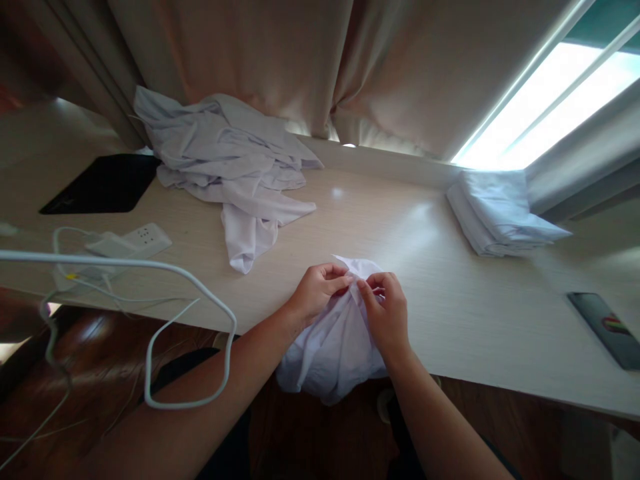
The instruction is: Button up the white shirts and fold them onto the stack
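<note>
A white garment (334, 347) lies bunched at the near edge of the pale wooden table (430, 267), part of it hanging over the edge toward my lap. My left hand (316, 291) pinches its upper fold from the left. My right hand (386, 313) grips the same fold from the right, fingertips almost touching the left hand's. Both hands are closed on the cloth.
A heap of crumpled white clothes (230, 160) lies at the back left by the curtain. A folded white stack (497, 212) sits at the right under the window. A phone (607, 328), a power strip (133, 241) with white cables (165, 333) and a black mat (105, 183) are also there.
</note>
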`<state>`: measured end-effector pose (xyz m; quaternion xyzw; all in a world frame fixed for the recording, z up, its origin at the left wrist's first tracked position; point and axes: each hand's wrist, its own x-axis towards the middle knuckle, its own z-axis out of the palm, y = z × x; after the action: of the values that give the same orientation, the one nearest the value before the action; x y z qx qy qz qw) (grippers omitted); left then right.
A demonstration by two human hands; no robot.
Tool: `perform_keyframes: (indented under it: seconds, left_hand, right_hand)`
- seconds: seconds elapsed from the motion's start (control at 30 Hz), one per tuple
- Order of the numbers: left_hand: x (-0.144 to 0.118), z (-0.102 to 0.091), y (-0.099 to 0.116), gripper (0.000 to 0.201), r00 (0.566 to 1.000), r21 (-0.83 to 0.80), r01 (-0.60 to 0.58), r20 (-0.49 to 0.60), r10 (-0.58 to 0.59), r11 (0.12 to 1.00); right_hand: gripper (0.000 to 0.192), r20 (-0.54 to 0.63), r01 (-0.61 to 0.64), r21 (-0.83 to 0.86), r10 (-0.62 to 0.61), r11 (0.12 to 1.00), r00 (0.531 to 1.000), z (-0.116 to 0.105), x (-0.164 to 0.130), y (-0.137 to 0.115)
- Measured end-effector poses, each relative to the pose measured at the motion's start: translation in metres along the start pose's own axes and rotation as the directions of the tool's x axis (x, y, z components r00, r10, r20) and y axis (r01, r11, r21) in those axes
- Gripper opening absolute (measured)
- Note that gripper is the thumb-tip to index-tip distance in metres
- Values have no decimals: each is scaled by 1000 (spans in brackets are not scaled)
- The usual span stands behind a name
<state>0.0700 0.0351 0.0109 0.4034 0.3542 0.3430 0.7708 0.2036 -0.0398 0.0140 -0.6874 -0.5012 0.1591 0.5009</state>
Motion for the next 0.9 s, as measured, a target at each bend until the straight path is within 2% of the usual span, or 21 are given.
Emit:
perform_keyframes:
  seconds: [0.07,0.17,0.33,0.47,0.7,0.83,0.9]
  left_hand:
    - [-1,0,0,25,1000,-11,-1,-3,1,1000]
    - [-1,2,1,24,1000,-15,12,-11,-12,1000]
    - [1,2,0,17,998,-11,57,-15,-57,998]
    - [3,2,-4,26,999,38,22,40,-24,999]
    - [5,0,-7,19,992,226,-115,77,100,967]
    - [6,-5,-4,17,982,443,-188,93,164,877]
    - [5,-5,-2,15,973,490,-229,120,195,841]
  right_hand:
    - [17,18,43,-81,-41,996,999,-1,1,-1]
    - [17,63,36,-92,-31,995,998,-2,2,1]
    - [21,116,-74,13,72,997,991,-2,2,4]
    - [24,141,-158,78,146,984,979,-2,1,5]
    - [25,184,-210,118,186,971,965,-2,0,7]
    - [25,187,-212,136,185,968,965,-2,0,8]
    - [25,182,-215,145,187,966,965,-3,1,8]
